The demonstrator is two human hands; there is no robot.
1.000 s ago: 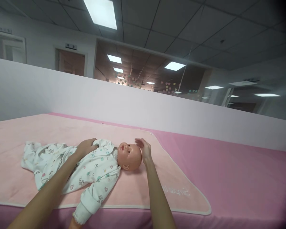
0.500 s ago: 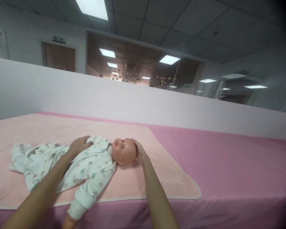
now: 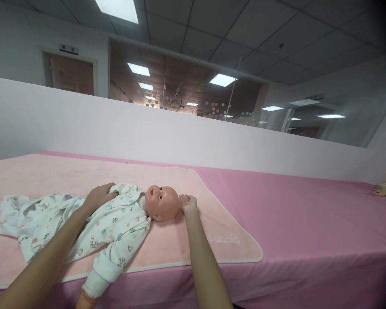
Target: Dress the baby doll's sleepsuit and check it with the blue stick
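A baby doll (image 3: 162, 203) lies on its back on a light pink blanket (image 3: 218, 227), with two hands by it.

The doll wears a white suit (image 3: 119, 223) with little pictures on it, and one sleeve hangs over the near edge. The left hand (image 3: 98, 198) lies on the doll's chest, its grip loose, fingers resting on the cloth. The right hand (image 3: 188, 203) sits on the blanket just beside the top of the doll's head, palm up, grip wide and holding nothing. The blanket covers part of a darker pink surface (image 3: 302, 227). A white wall (image 3: 180, 141) stands behind it.
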